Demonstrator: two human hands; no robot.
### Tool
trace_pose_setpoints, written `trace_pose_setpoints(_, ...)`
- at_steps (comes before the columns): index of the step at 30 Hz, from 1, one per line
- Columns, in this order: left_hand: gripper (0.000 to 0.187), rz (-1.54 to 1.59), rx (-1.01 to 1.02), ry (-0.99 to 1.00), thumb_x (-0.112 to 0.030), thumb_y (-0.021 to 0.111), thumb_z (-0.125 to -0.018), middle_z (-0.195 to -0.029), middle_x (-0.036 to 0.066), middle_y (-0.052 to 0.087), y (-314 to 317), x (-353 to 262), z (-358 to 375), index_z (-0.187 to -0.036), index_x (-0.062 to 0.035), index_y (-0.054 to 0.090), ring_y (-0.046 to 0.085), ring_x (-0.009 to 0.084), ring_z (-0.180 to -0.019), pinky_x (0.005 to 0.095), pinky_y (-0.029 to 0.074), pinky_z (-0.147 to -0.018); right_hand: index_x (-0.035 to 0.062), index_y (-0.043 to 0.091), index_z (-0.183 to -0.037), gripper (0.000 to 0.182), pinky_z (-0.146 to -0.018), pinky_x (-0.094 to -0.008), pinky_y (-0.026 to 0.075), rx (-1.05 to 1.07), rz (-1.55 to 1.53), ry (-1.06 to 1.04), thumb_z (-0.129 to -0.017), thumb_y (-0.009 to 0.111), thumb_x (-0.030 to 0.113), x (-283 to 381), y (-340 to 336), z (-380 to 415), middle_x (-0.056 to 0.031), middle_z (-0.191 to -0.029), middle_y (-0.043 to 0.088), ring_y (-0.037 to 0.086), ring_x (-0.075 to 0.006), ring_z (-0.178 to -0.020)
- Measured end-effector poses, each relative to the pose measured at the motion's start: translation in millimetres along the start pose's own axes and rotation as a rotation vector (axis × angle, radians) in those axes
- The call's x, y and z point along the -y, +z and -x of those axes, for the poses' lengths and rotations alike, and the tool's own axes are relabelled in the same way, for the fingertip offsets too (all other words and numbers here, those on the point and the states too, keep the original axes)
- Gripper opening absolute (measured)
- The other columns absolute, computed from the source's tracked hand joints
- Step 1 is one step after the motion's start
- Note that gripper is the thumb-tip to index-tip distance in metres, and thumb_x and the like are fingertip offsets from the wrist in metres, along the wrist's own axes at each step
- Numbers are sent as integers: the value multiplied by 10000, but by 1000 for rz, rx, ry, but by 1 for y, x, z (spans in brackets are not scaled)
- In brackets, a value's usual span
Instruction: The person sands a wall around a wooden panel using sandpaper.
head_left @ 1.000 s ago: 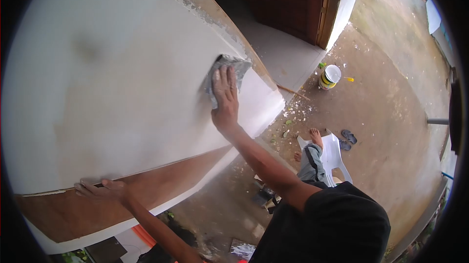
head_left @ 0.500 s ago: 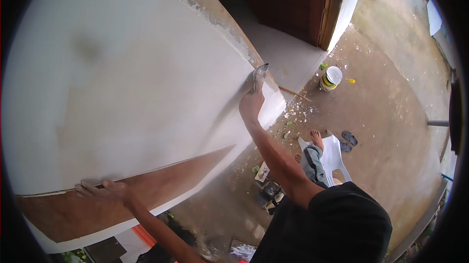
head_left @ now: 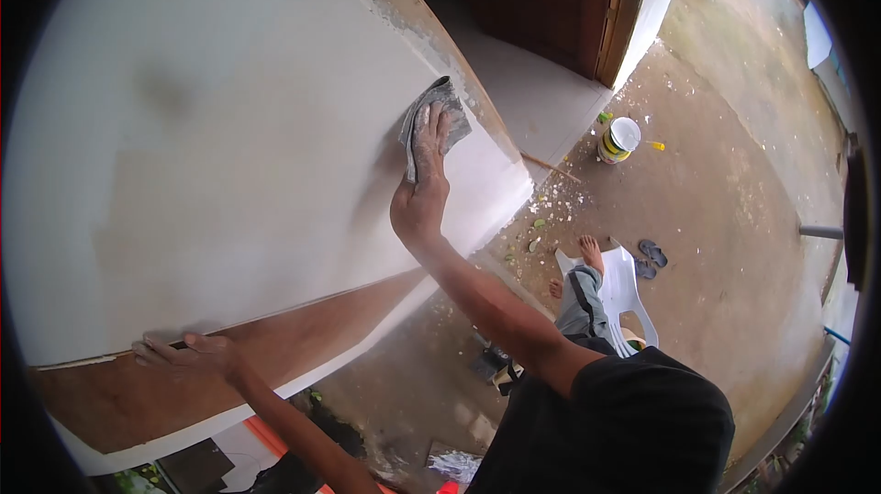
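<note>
My right hand [head_left: 424, 164] presses a folded sheet of grey sandpaper [head_left: 454, 111] flat against the white wall [head_left: 239, 191], close to its edge by the doorway. White dust coats the fingers, which lie stretched along the sheet. Part of the sandpaper is hidden under them. Lower left, my left hand [head_left: 191, 354] rests on the upper edge of a brown recessed panel [head_left: 303, 329], fingers extended and holding nothing. Along the wall's edge runs a rough, patchy strip [head_left: 390, 8] of grey and tan.
A white plastic chair [head_left: 622, 288] stands under me, with dark slippers [head_left: 652, 258] beside it. On the concrete floor are a paint bucket [head_left: 619, 139], a thin stick [head_left: 551, 166] and scattered white flakes. A dark wooden door [head_left: 541, 8] is at the top.
My right hand has moved up and left across the wall with the sandpaper, whose broad face now shows. My left hand stays at the panel edge.
</note>
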State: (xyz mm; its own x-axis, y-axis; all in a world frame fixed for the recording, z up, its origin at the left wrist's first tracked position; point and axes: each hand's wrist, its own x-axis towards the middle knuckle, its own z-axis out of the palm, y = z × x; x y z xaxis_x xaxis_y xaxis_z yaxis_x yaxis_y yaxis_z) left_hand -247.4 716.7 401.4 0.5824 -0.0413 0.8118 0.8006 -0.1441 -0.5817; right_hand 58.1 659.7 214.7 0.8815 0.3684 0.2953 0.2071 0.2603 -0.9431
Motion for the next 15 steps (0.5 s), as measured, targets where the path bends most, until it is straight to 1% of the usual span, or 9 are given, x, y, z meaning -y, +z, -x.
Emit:
trace_pose_setpoints(2,609,1,-14,25,-467,264,-1100,-1543,211,422,2,8,-2,-1486,-24,424,384,463,-1427,606,370,-1102,18,360,-1548,833,-1255,-452,203,49,120,-202,-760,360,-254,-51,-8,8,-221,-1633,292,183,-389,-1543)
trace_pose_setpoints(3,611,10,-14,41,-468,263,-1101,-1544,213,421,3,11,-3,-1488,-23,421,386,464,-1426,606,371,-1101,25,330,-1565,822,-1253,-422,230,26,197,-112,-788,353,-244,-85,-12,16,-211,-1633,299,230,-368,-1535)
trace_pose_setpoints(4,612,17,-14,48,-469,263,-1101,-1544,214,421,2,11,-2,-1489,-22,418,388,464,-1424,607,372,-1100,36,292,-1584,803,-1245,-384,248,-15,189,105,-825,341,-220,-119,-14,24,-207,-1632,306,272,-338,-1525)
trace_pose_setpoints(6,614,-1,0,26,-473,261,-1102,-1545,213,420,-5,8,-1,-1489,-21,413,390,464,-1422,607,370,-1102,31,379,-1546,859,-1258,-423,213,-171,-107,571,-735,328,-247,-136,-20,12,-182,-1611,359,229,-375,-1532)
trace_pose_setpoints(9,611,-11,-7,-16,-474,264,-1102,-1541,213,424,-1,-2,-8,-1485,-21,410,399,466,-1414,605,371,-1102,49,365,-1556,869,-1256,-423,215,-117,-94,340,-738,324,-242,-60,-7,-10,-177,-1612,362,238,-375,-1530)
trace_pose_setpoints(10,609,-2,16,-21,-474,267,-1102,-1539,213,427,-6,-4,-7,-1483,-22,410,402,467,-1411,605,372,-1102,57,371,-1557,888,-1258,-430,211,-127,-44,55,-724,334,-249,-24,-7,-19,-172,-1610,369,247,-369,-1528)
trace_pose_setpoints(12,605,-8,4,7,-471,267,-1102,-1532,214,433,-4,-1,-5,-1475,-19,419,402,469,-1411,605,371,-1103,66,372,-1561,785,-1246,-396,231,17,83,-179,-827,351,-212,-4,-15,-21,-194,-1621,337,267,-347,-1524)
trace_pose_setpoints(14,603,-24,-10,17,-469,268,-1102,-1526,215,438,-2,5,-5,-1470,-17,424,401,471,-1411,606,370,-1103,51,359,-1561,788,-1246,-393,237,24,240,-169,-824,345,-226,-69,-22,-7,-195,-1626,324,282,-340,-1519)
trace_pose_setpoints(15,603,-26,-6,17,-468,270,-1102,-1524,215,441,-1,8,-3,-1469,-16,426,400,472,-1412,607,369,-1103,41,357,-1560,752,-1240,-375,252,-18,169,12,-851,339,-210,-100,-30,1,-204,-1614,344,297,-332,-1513)
